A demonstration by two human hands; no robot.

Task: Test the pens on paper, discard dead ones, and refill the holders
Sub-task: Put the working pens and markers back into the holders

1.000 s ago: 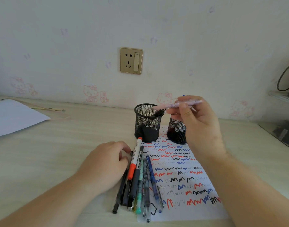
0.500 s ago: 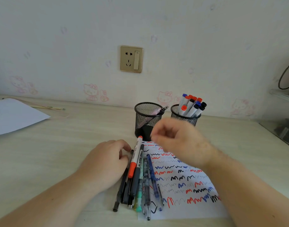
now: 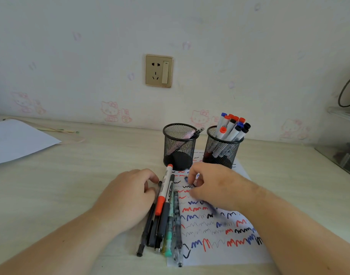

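1. The right hand point(image 3: 213, 187) hovers low over the scribbled test paper point(image 3: 219, 231), fingers curled down and pinching a blue pen point(image 3: 187, 179); only the pen's blurred blue end shows beyond the fingertips, and a blurred blue streak runs under the palm towards the wrist.
2. The left hand point(image 3: 128, 197) rests on the desk point(image 3: 71, 185) with fingers loosely curled, its fingertips touching the near edge of the row of loose pens point(image 3: 166, 225); whether it actually grips one cannot be told.
3. That row lies between the two hands, just to the inner side of the left hand, and stretches back towards the person past both wrists.
4. Topmost in the row is a white marker with an orange cap point(image 3: 163, 192), its far tip reaching just beyond the left fingertips.
5. A dark marker beside it carries a printed label, too small to read.
6. Just beyond the right hand's knuckles stands the right mesh holder point(image 3: 221, 153), full of capped markers in red, blue and black.
7. Beyond the gap between the two hands stands the left mesh holder point(image 3: 179, 149), holding a pink pen and a dark pen that lean against its rim.
8. The paper bears rows of red, blue and black squiggles, no legible words.
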